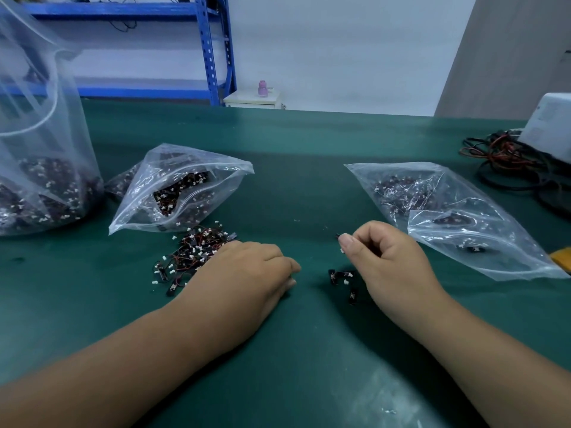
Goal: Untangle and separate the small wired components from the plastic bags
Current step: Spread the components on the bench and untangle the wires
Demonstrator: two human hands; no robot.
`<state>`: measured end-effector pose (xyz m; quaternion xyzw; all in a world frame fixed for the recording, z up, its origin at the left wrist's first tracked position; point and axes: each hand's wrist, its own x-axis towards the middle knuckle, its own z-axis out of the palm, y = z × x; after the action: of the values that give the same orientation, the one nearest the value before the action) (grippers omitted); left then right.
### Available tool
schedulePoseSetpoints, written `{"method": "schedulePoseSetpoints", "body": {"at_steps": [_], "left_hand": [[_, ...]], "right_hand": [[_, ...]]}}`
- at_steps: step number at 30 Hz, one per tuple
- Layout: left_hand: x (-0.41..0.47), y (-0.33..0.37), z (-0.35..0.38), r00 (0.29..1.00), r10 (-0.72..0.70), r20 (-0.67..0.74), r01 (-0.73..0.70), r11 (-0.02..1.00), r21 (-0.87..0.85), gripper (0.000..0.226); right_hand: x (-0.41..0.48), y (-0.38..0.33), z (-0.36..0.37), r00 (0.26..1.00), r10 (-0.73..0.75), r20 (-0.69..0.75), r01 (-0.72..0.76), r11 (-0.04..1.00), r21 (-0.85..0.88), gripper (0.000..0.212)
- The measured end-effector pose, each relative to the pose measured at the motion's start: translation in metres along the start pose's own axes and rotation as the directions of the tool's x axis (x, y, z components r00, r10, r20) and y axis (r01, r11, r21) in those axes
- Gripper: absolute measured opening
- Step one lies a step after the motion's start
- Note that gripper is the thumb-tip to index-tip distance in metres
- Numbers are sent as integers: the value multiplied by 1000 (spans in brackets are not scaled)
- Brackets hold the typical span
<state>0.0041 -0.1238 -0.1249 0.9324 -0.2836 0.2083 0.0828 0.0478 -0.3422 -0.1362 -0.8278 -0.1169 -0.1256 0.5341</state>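
Note:
A tangled pile of small wired components (191, 254), black parts with red wires and white plugs, lies on the green table below an open clear bag (182, 186) that holds more of them. My left hand (244, 273) rests palm down at the pile's right edge, fingers curled onto the mat; what lies under it is hidden. My right hand (386, 257) hovers above the mat and pinches one small wired component (340, 239) between thumb and fingers. A few separated components (343, 282) lie just under that hand. Another clear bag (448, 211) of components lies to the right.
A big clear bag (40, 168) full of components stands at the left edge. Black and red cables (509, 162) and a white device (550, 128) sit at the far right. A yellow object (562, 257) shows at the right edge. Blue shelving (213, 50) stands behind the table.

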Motion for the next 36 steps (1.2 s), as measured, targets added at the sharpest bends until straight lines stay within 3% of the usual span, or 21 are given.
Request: {"method": "schedulePoseSetpoints", "body": {"at_steps": [7,14,17,20,23,26,32,36], "left_hand": [[10,9,5,1000,-23,3,23,998,-61,13],[7,13,1,989,-48,142,46,999,16,48],[5,14,-3,980,-18,199,12,999,32,53],[5,13,-3,950,55,308,-65,998,23,60],[5,12,-2,928,88,361,-104,994,26,63],[4,12,-3,928,97,359,-120,992,42,61],[5,12,-5,941,85,327,-109,993,55,55],[3,12,-4,963,39,266,-61,995,77,49]], "right_hand": [[7,5,1,993,93,-75,-86,991,98,35],[7,5,3,998,59,-22,-58,997,56,20],[8,4,2,997,77,-25,-76,997,23,16],[8,3,-3,992,123,14,-118,974,-191,18],[8,-2,-8,974,192,122,-108,864,-492,9],[11,-5,-11,954,239,182,-94,813,-574,6],[13,0,-11,974,193,116,-96,822,-562,17],[13,2,-13,983,178,53,-137,890,-435,13]]}}
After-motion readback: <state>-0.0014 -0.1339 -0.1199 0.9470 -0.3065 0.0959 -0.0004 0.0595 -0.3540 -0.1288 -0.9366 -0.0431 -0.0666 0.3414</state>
